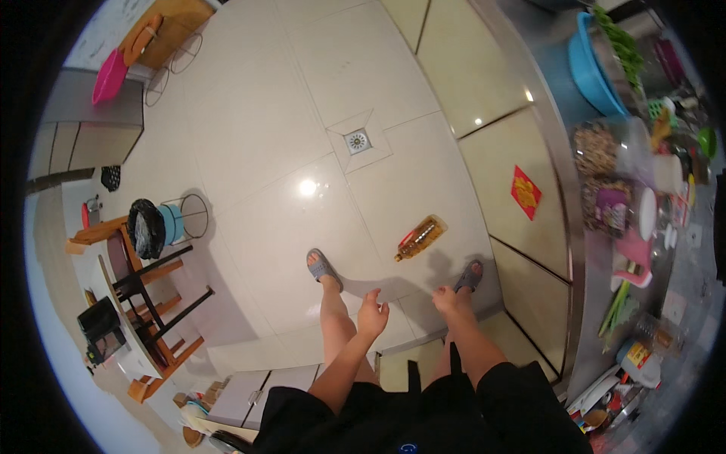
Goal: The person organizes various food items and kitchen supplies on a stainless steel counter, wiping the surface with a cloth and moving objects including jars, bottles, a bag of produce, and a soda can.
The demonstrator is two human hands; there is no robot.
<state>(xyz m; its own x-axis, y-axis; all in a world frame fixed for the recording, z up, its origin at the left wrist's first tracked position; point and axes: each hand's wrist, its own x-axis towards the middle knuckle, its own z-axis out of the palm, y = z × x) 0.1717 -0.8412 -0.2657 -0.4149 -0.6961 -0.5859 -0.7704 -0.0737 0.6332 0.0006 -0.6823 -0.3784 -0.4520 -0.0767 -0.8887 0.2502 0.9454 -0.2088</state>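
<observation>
Both of my hands hang above the tiled floor in front of me. My left hand (372, 313) has its fingers apart and holds nothing. Near my right foot is my right hand (445, 299), partly turned away; nothing plainly shows in it, and its fingers look loosely curled. A clear plastic bottle (421, 237) with amber contents and a red label lies on its side on the floor, beyond my hands and between my feet. Neither hand touches it. Grey slippers (325, 269) are on my feet.
A floor drain (357, 142) lies farther ahead. Along the right runs a steel counter (590, 249) with jars, a blue basin (595, 68), leafy greens and green onions above tiled cabinets. At left stand a bin with a black bag (146, 228), wooden chairs and a table. A pink basin (110, 76) is at upper left.
</observation>
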